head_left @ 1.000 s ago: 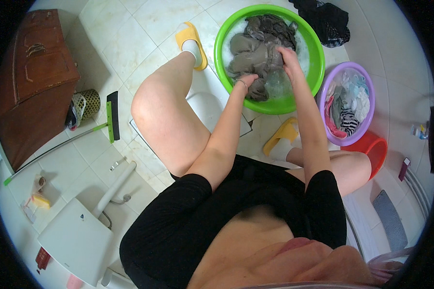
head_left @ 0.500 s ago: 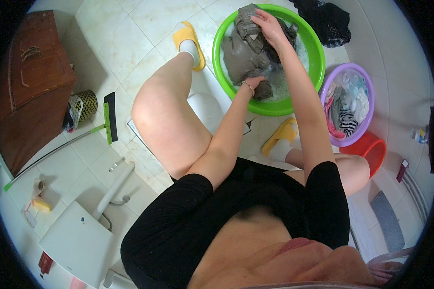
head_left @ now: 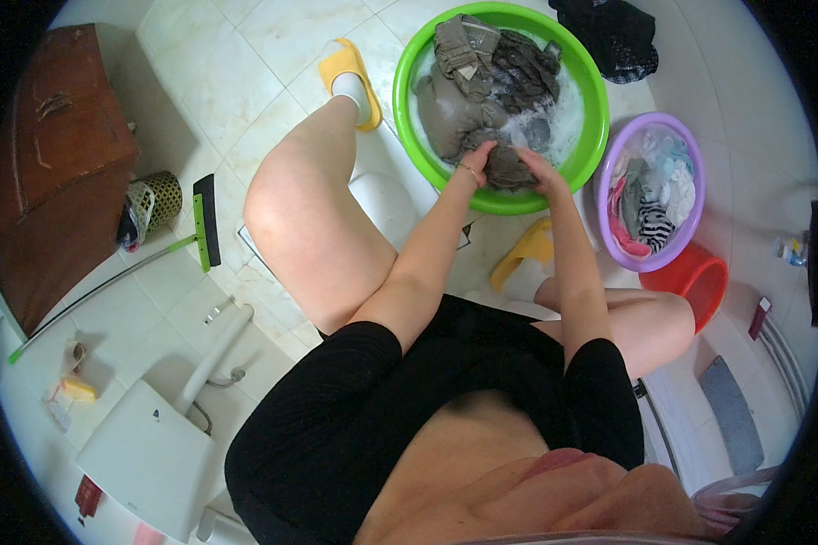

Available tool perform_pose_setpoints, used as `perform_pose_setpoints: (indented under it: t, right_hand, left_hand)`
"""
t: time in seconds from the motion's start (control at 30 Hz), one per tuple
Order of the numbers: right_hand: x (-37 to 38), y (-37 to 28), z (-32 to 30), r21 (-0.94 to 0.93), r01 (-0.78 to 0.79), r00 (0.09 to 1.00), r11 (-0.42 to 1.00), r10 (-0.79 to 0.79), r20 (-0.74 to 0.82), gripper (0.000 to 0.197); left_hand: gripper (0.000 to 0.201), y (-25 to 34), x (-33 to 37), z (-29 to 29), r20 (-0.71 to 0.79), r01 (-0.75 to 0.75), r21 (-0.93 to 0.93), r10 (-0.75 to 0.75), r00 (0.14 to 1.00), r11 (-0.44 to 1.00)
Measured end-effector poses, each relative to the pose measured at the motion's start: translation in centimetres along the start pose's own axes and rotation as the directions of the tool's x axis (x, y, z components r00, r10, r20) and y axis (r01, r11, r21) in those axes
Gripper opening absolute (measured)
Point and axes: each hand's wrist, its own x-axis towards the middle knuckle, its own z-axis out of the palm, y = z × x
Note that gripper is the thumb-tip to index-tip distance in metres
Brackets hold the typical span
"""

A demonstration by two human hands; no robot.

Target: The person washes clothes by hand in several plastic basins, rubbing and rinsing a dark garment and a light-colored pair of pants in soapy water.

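Two hands closed on one wet grey-brown garment (head_left: pixel 507 169) at near rim of round green plastic basin (head_left: pixel 411 109): left hand (head_left: pixel 478 162) and right hand (head_left: pixel 536 170), both gripping bunched cloth. Risk, judged: sudsy water slopping over rim onto glossy tile floor (head_left: pixel 245 36), slick underfoot; heavy soaked fabric slipping from grip. Purple tub (head_left: pixel 691 236) of mixed laundry beside basin.

Single head-worn fisheye — looking steeply down, close over the lap.
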Motion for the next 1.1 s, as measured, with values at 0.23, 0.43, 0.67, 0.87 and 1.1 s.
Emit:
perform_pose_setpoints:
  t: [0.23, 0.43, 0.67, 0.87, 1.1]
  right_hand:
    - [2.1, -0.4, 0.7, -0.846, -0.271, 0.870, 0.459, -0.259, -0.419, 0.033]
    - [2.6, 1.6, 2.1, -0.992, 0.128, 0.862, 0.013, -0.497, 0.105, 0.023]
    - [1.9, 0.1, 3.2, -0.513, -0.073, 0.890, 0.855, -0.177, -0.421, 0.030]
    - [-5.5, -4.7, 10.3, -0.674, 0.400, 0.805, 0.622, -0.589, -0.067, 0.032]
    - [-1.7, -4.4, 7.4, -0.940, -0.065, 0.716, 0.334, -0.641, -0.277, 0.026]
  left_hand:
    - [0.069, 0.3, 0.9, -1.9, -0.595, 0.132, 0.494, 0.224, 0.772, 0.859]
    - [0.060, -0.1, 2.3, -4.5, -0.511, 0.107, 0.454, 0.160, 0.845, 0.885]
    - [0.055, 1.0, -1.1, 0.1, -0.366, 0.197, 0.246, -0.097, 0.925, 0.949]
    - [0.038, 2.0, -2.2, 0.4, -0.060, 0.162, 0.055, -0.159, 0.985, 0.985]
    - [0.037, 1.0, -1.7, 1.5, 0.127, 0.093, 0.178, -0.117, 0.985, 0.980]
